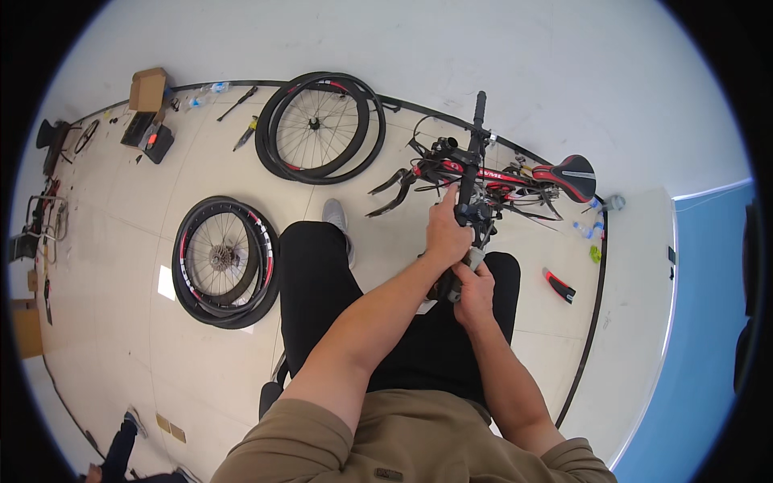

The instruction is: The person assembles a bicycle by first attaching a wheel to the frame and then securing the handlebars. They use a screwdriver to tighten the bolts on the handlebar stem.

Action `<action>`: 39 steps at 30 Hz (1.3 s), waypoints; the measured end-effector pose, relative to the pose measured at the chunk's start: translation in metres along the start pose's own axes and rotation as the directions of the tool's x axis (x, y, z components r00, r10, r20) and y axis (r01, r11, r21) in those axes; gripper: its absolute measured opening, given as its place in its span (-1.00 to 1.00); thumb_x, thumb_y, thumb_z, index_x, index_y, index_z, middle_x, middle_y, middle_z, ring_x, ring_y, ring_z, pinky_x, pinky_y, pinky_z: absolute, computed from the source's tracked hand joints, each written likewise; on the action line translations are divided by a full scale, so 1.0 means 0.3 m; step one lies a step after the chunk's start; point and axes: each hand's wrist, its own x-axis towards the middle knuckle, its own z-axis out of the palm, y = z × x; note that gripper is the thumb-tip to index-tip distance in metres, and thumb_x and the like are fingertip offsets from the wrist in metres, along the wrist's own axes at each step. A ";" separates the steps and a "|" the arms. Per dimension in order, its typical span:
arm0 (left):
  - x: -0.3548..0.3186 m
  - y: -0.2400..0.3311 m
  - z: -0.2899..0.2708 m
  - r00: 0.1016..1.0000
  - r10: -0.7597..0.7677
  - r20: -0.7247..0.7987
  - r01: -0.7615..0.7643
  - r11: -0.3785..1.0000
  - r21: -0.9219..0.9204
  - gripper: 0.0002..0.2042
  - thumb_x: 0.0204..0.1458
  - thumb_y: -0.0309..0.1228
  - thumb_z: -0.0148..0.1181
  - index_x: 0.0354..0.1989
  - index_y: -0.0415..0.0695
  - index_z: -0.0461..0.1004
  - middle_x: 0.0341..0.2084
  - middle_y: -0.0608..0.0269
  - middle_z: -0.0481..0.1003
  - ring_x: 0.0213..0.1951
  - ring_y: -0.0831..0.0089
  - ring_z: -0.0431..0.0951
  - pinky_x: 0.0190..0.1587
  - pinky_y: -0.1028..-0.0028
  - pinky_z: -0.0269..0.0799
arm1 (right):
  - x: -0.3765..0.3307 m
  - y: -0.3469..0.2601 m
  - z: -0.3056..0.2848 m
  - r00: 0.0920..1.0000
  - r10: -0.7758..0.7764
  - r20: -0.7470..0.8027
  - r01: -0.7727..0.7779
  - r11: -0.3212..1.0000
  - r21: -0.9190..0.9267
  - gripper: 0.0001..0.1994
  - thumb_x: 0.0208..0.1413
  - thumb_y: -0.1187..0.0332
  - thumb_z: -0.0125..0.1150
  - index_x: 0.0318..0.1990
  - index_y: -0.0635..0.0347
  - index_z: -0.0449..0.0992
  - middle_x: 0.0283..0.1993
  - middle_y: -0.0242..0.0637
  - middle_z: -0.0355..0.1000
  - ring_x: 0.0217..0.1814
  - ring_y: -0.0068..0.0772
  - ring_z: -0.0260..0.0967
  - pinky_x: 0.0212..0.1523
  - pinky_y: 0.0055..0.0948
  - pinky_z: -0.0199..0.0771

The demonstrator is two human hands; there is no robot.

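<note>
A red and black bicycle frame (503, 175) without wheels stands in front of me, its fork (394, 193) pointing left and its black and red saddle (573, 179) to the right. Its black handlebar (469, 165) runs toward me. My left hand (448, 231) is closed on the near part of the bar, with a finger stretched along it. Just nearer to me, my right hand (474, 294) closes around the bar's near end, beside a grey piece (474, 258). The fingers hide part of both grips.
Wheels with tyres lie on the tiles at far left (326, 173) and left (183, 270). Beyond are a cardboard box (148, 90), a black toolbox (161, 146) and hand tools (237, 103). A red and black piece (558, 286) lies right. Another person's leg (121, 447) shows lower left.
</note>
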 end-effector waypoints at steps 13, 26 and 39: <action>0.044 -0.092 -0.081 0.989 0.131 0.060 -0.129 0.991 -0.041 -0.27 -0.10 -0.42 0.40 0.33 -0.24 0.30 -0.01 -0.10 0.54 -0.08 0.17 0.60 0.00 0.28 0.51 | 0.037 0.103 0.067 1.000 0.002 -0.025 0.001 0.994 0.109 -0.71 0.09 0.54 0.28 0.00 0.26 0.54 -0.32 -0.26 0.55 -0.40 -0.40 0.54 -0.37 -0.42 0.54; -0.110 -0.097 -0.237 0.971 -0.228 0.075 0.233 0.969 -0.078 -0.55 0.15 -0.30 0.32 0.08 -0.42 0.48 -0.18 0.08 0.57 -0.23 0.44 0.56 -0.19 0.48 0.49 | 0.050 0.152 0.131 0.998 0.040 -0.049 -0.033 0.989 0.145 -0.72 0.05 0.42 0.38 -0.06 0.20 0.59 -0.29 -0.40 0.50 -0.31 -0.60 0.40 -0.36 -0.51 0.40; -0.058 -0.154 -0.225 0.968 0.251 -0.015 -0.170 0.699 0.695 -0.58 0.17 -0.15 0.20 -0.12 -0.37 0.58 -0.06 -0.25 0.47 -0.01 -0.11 0.48 0.10 0.14 0.37 | 0.229 -0.066 -0.043 0.996 0.019 -0.085 0.006 0.959 0.284 -0.59 -0.02 0.51 0.26 0.06 0.15 0.50 -0.21 -0.32 0.47 -0.30 -0.44 0.47 -0.35 -0.32 0.54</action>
